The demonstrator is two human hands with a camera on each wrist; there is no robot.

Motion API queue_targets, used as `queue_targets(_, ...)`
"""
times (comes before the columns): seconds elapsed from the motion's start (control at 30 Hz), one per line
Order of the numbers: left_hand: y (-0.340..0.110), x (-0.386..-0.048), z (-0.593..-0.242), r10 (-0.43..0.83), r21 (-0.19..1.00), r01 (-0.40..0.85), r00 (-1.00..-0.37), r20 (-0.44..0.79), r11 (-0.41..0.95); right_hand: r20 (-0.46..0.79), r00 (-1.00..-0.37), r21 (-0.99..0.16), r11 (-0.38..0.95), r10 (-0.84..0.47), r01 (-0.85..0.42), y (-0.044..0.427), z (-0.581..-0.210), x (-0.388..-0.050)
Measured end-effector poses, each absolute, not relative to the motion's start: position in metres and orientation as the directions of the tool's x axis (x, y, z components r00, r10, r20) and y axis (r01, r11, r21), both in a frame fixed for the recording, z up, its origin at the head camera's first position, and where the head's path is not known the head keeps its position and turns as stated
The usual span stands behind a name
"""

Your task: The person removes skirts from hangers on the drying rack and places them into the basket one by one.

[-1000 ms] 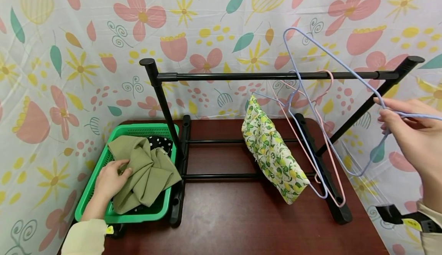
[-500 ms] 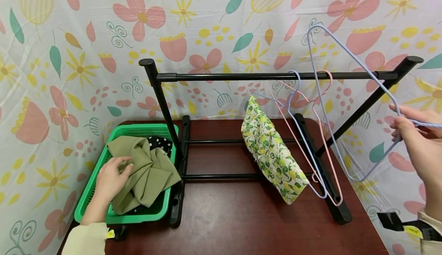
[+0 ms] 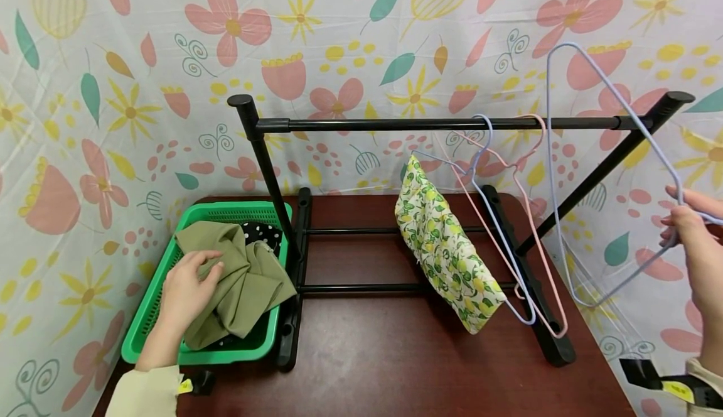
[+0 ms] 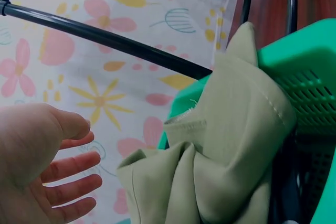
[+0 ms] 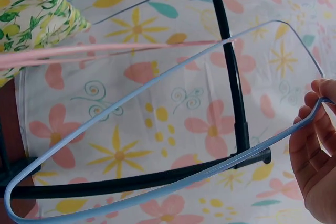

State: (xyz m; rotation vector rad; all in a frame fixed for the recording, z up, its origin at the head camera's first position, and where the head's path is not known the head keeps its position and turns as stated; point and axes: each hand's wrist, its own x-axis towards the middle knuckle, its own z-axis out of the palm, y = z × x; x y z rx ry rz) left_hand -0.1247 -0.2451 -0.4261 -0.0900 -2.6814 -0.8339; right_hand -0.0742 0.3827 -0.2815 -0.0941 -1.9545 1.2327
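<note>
My right hand (image 3: 703, 241) pinches a light blue clothes hanger (image 3: 565, 44) near its neck, held up beside the rack's right end with nothing on it. In the right wrist view, the thumb and fingers close on the hanger's wire (image 5: 131, 97). My left hand (image 3: 186, 291) is over the green basket (image 3: 226, 358), next to an olive green cloth garment (image 3: 243, 279). The left wrist view shows its fingers relaxed and a gap between them and the olive garment (image 4: 231, 145). A black polka-dot cloth (image 3: 262, 235) lies partly hidden underneath.
A black garment rack (image 3: 367, 125) stands on the dark red table (image 3: 395, 367). From its rail hang a blue hanger (image 3: 484, 147) bearing a lemon-print cloth (image 3: 446, 247) and a pink hanger (image 3: 530, 210). A flower-patterned curtain (image 3: 350, 40) closes in the back and sides.
My right hand has moved right and slightly down, carrying the blue hanger away from the hanging ones. My left hand has shifted slightly right and up over the olive garment.
</note>
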Motion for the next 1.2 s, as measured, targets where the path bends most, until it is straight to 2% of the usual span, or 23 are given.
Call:
queue_targets(0.17, -0.239, -0.125, -0.423, -0.041, 0.547, 0.178, -0.931, 0.363, 0.818, 0.563, -0.671, -0.807, 0.495, 0.482, -0.322, 0.389, -0.289, -0.072)
queue_targets(0.27, -0.236, -0.125, -0.421, -0.046, 0.554, 0.185, -0.925, 0.376, 0.812, 0.556, -0.676, -0.827, 0.409, 0.483, -0.387, 0.392, -0.295, -0.071)
queue_targets(0.43, -0.231, -0.124, -0.419, -0.054, 0.56, 0.194, -0.917, 0.395, 0.805, 0.578, -0.684, -0.815, 0.354, 0.444, -0.459, 0.397, -0.303, -0.068)
queue_targets(0.7, -0.224, -0.125, -0.418, -0.059, 0.581, 0.219, -0.905, 0.421, 0.784, 0.611, -0.659, -0.773, 0.512, 0.439, -0.375, 0.401, -0.317, -0.063)
queue_targets(0.8, -0.221, -0.126, -0.418, -0.067, 0.596, 0.231, -0.898, 0.434, 0.769, 0.635, -0.654, -0.77, 0.392, 0.41, -0.503, 0.402, -0.324, -0.062)
queue_targets(0.97, -0.217, -0.128, -0.419, -0.069, 0.62, 0.25, -0.894, 0.443, 0.744, 0.645, -0.65, -0.761, 0.265, 0.401, -0.592, 0.401, -0.335, -0.059)
queue_targets(1.07, -0.216, -0.128, -0.421, -0.06, 0.623, 0.263, -0.892, 0.447, 0.737, 0.619, -0.657, -0.771, 0.175, 0.43, -0.612, 0.401, -0.341, -0.056)
queue_targets(1.2, -0.215, -0.129, -0.424, -0.059, 0.622, 0.272, -0.887, 0.457, 0.734, 0.558, -0.673, -0.824, 0.234, 0.486, -0.515, 0.402, -0.346, -0.052)
